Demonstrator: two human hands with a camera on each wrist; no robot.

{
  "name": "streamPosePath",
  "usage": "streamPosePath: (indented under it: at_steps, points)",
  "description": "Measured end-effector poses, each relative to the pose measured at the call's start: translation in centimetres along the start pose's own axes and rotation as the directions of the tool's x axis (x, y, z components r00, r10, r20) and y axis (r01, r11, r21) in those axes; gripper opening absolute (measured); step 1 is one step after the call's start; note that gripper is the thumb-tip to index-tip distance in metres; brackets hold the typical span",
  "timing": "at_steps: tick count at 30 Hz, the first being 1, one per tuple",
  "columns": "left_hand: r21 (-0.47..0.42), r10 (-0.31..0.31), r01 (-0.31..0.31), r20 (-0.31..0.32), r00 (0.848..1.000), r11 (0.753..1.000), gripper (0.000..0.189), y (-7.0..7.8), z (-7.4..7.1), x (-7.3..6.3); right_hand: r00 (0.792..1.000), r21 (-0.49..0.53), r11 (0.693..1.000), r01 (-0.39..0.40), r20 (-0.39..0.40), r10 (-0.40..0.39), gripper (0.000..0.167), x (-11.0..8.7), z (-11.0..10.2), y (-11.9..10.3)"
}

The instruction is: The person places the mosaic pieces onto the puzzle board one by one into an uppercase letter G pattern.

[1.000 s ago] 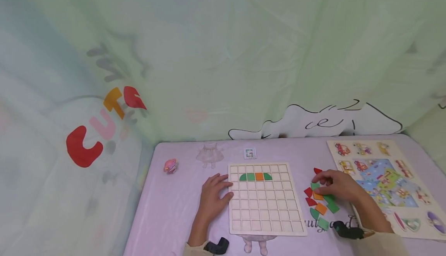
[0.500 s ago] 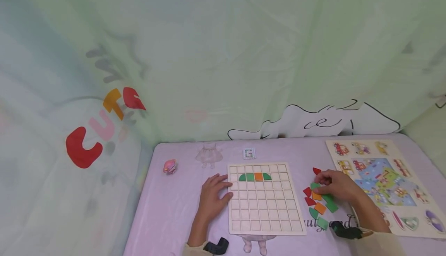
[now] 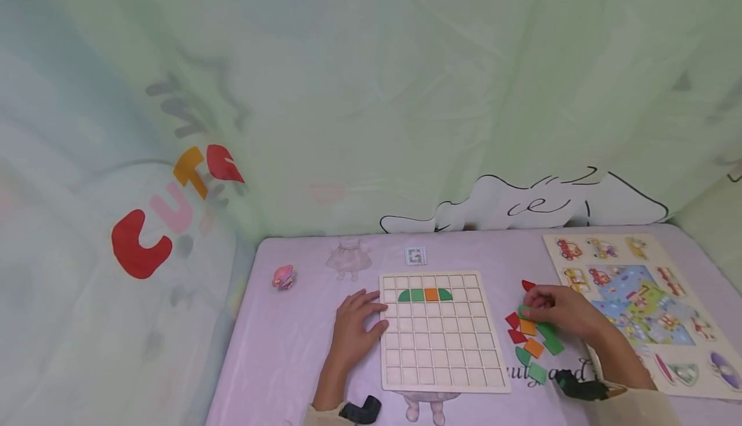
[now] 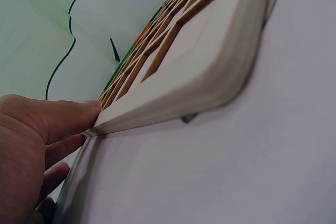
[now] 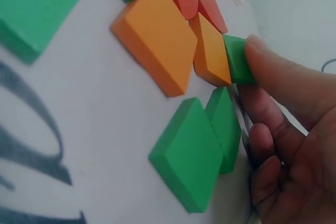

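Note:
My left hand (image 3: 355,323) lies along the left edge of a pale wooden grid board (image 3: 447,325). In the left wrist view its thumb (image 4: 79,113) touches the board's edge, with the other fingers partly hidden behind it. One row of the board holds green pieces and an orange square (image 3: 431,294). To the board's right, my right hand (image 3: 565,313) pinches a green tile (image 5: 238,59) between thumb and fingers, beside an orange tile (image 5: 210,51). Loose red, orange and green tiles lie around that hand, including a red piece (image 3: 513,321) and a green rectangle (image 3: 537,372).
A wooden picture puzzle board (image 3: 643,245) lies at the right, partly under the right forearm. A small pink figure (image 3: 283,277) sits at the back left. Behind the grid board is a small patterned square (image 3: 415,256). A pale green curtain (image 3: 406,91) hangs behind the table.
My right fingers have drawn in on the green tile, which now looks slightly tipped up. My left hand stays at the board's edge.

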State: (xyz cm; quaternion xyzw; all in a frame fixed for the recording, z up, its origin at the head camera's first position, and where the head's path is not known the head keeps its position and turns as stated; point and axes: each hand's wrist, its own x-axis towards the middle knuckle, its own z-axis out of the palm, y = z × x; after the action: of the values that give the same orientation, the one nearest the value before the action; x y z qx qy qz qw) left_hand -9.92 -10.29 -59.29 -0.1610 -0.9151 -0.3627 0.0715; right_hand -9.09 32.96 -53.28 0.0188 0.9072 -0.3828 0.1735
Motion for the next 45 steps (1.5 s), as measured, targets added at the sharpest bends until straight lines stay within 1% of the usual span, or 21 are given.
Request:
streamPosePath:
  at_steps: [4,7,8,12,16,22,26,30,33,36,39,45]
  points:
    - [0.004,0.01,-0.01,-0.007,1.0,1.0,0.025,0.1,0.0,0.0,1.0,0.006,1.0,-0.003,0.004,0.003,0.028,0.3,-0.1,0.5]
    - [0.001,0.008,-0.008,-0.004,1.0,1.0,0.025,0.1,0.0,0.0,1.0,-0.042,0.999,0.011,-0.013,-0.011,0.026,0.6,-0.2,0.5]
    - [0.001,0.005,-0.005,-0.002,1.0,1.0,0.025,0.1,0.0,0.0,0.999,-0.056,0.998,0.026,-0.021,-0.028,0.025,0.7,-0.3,0.4]
    - [0.004,0.012,-0.012,-0.01,1.0,1.0,0.025,0.0,0.0,0.0,0.995,-0.081,0.994,0.073,-0.06,-0.078,0.021,1.0,-0.1,-0.6]
    - [0.007,0.032,-0.031,-0.019,0.999,0.999,0.024,-0.1,0.1,0.0,0.995,-0.031,0.996,0.081,-0.058,-0.083,0.02,1.5,0.7,-2.0]
    - [-0.003,0.029,-0.029,-0.016,0.999,1.0,0.024,-0.2,0.1,0.1,0.995,0.064,0.993,0.103,-0.009,-0.102,0.021,2.3,2.8,-4.8]
    - [-0.019,0.033,-0.034,-0.022,0.999,0.999,0.024,0.0,0.1,0.1,0.993,0.139,0.983,0.117,0.01,-0.119,0.024,2.9,4.4,-6.4]
    - [-0.014,0.03,-0.031,-0.021,0.999,0.999,0.024,0.0,0.1,0.1,0.992,0.143,0.982,0.125,-0.005,-0.125,0.017,3.6,6.3,-7.7]
    - [-0.007,0.018,-0.018,-0.011,1.0,1.0,0.024,0.0,0.1,0.0,0.988,0.154,0.976,0.155,-0.012,-0.155,0.013,4.3,7.6,-8.4]
    - [-0.007,-0.006,0.006,0.005,1.0,1.0,0.024,0.0,0.2,0.1,0.98,0.194,0.961,0.197,-0.015,-0.198,0.013,4.7,8.8,-9.1]
    - [-0.009,-0.02,0.02,0.016,1.0,1.0,0.024,0.0,0.2,0.1,0.975,0.229,0.949,0.219,-0.026,-0.219,0.014,4.9,9.9,-10.1]
    - [-0.004,-0.011,0.012,0.021,1.0,1.0,0.024,0.0,0.1,0.1,0.967,0.232,0.939,0.255,-0.057,-0.249,0.01,5.3,12.1,-11.9]
